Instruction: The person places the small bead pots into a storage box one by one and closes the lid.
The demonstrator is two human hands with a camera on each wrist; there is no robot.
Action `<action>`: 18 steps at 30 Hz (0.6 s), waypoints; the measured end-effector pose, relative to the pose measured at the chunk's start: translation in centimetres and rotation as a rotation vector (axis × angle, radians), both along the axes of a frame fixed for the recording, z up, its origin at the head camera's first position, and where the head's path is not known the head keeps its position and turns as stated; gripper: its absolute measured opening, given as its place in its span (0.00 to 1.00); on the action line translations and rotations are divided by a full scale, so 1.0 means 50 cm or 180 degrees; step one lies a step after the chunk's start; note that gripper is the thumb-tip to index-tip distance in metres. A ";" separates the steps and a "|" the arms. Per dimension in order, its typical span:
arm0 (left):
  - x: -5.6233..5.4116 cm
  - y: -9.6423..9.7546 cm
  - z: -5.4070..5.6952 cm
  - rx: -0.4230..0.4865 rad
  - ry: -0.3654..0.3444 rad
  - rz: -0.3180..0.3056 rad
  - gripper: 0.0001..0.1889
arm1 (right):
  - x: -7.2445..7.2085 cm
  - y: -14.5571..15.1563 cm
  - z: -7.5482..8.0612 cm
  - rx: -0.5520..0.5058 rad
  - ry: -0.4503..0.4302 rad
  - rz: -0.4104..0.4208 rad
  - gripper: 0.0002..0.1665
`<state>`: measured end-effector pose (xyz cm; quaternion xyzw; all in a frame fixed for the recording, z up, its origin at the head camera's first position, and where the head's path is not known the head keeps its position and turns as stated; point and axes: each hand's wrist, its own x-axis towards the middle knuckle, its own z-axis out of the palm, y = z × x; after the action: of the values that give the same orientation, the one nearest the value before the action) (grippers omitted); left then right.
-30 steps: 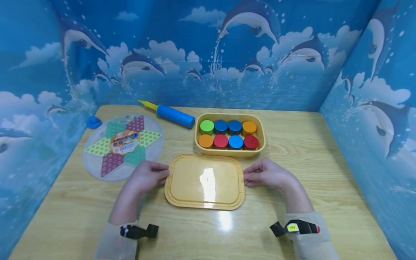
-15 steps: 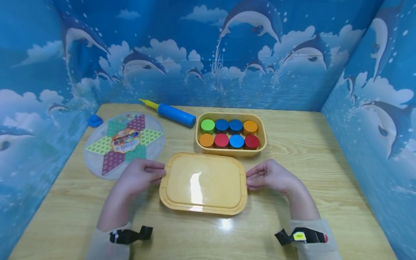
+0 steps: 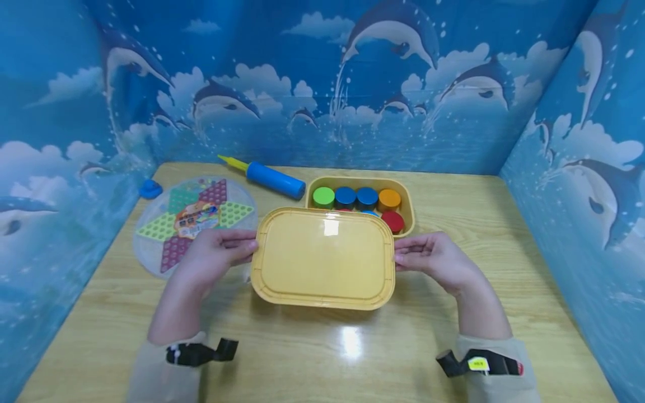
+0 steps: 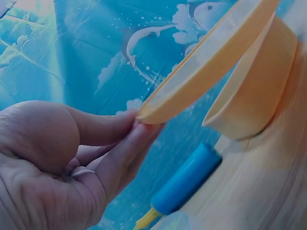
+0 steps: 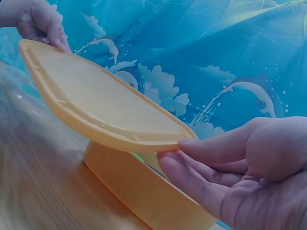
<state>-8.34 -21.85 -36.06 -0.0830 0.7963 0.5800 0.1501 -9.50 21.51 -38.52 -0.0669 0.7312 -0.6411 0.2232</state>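
A yellow-orange plastic lid (image 3: 322, 260), rounded at the corners, is held up off the table between both hands. My left hand (image 3: 216, 254) pinches its left short edge between thumb and fingers; the left wrist view shows the lid (image 4: 206, 67) tilted. At the opposite edge, my right hand (image 3: 428, 260) pinches the rim, thumb on top and fingers beneath. Behind the lid stands a matching yellow box (image 3: 409, 215) holding several round-lidded tubs, among them a green one (image 3: 323, 197) and a dark red one (image 3: 392, 222). From the head view, the lid covers part of the front row.
A blue pump (image 3: 275, 179) with a yellow nozzle lies left of the box. Farther left is a round star-patterned game board (image 3: 173, 252), partly behind my left forearm, and a small blue toy (image 3: 150, 189). Dolphin-print curtains (image 3: 322, 84) border the wooden table (image 3: 302, 358).
Both hands have lifted the lid off the table and carried it toward the box. It now overlaps the box's front tubs in the head view.
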 end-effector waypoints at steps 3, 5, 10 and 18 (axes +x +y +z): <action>-0.014 0.012 0.001 0.0083 0.0021 0.0046 0.21 | -0.003 0.002 0.004 -0.0053 0.0064 -0.0169 0.23; -0.023 0.021 0.000 0.0197 0.0047 0.0073 0.21 | -0.005 0.004 0.008 -0.0079 0.0069 -0.0287 0.23; -0.036 0.052 0.009 0.0365 0.0220 0.0133 0.21 | -0.011 0.001 0.029 -0.0075 0.0111 -0.0578 0.23; -0.033 0.111 0.053 0.0485 0.0614 0.0103 0.22 | -0.008 -0.006 0.089 0.0210 0.0408 -0.0647 0.25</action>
<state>-9.97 -16.31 -33.39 -0.0280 0.7593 0.6465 0.0693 -9.87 21.20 -34.08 -0.0259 0.7677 -0.6304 0.1120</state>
